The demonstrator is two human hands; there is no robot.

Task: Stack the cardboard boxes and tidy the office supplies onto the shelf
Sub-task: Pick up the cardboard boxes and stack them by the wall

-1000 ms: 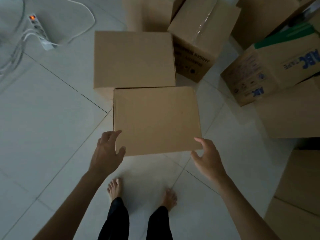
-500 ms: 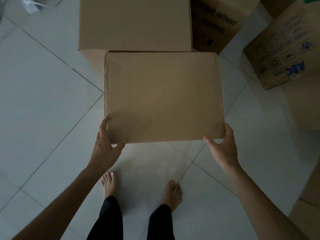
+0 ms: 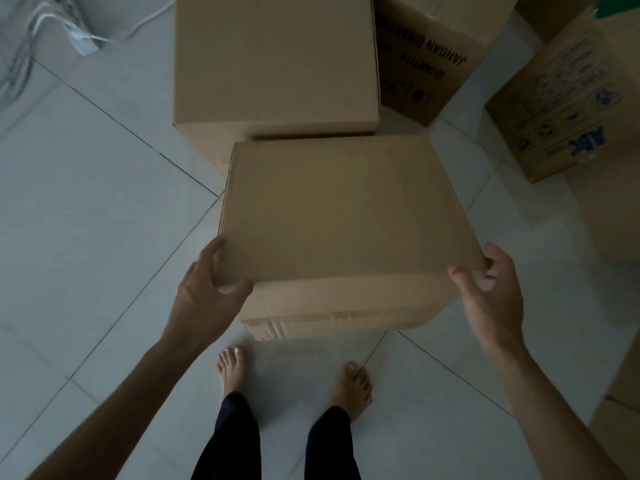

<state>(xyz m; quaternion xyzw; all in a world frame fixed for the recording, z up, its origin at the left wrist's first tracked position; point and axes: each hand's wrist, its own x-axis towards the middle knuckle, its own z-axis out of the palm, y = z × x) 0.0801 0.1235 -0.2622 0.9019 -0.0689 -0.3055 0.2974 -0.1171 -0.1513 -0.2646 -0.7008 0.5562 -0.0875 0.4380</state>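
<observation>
A plain closed cardboard box (image 3: 343, 216) is in front of me, tilted so that its near face shows. My left hand (image 3: 207, 292) grips its near left corner, thumb on the front face and fingers along the side. My right hand (image 3: 491, 289) grips the near right corner with curled fingers. Directly behind it stands a larger plain cardboard box (image 3: 277, 60) on the floor.
A printed box (image 3: 426, 64) sits behind to the right, and an ABC-marked box (image 3: 568, 105) lies further right. More boxes (image 3: 620, 410) line the right edge. A power strip with cables (image 3: 79, 39) lies at top left. My bare feet (image 3: 353, 386) stand on white floor tiles.
Both hands went from hovering near the box to gripping its near corners. The box now looks tilted, with its front face showing above my feet.
</observation>
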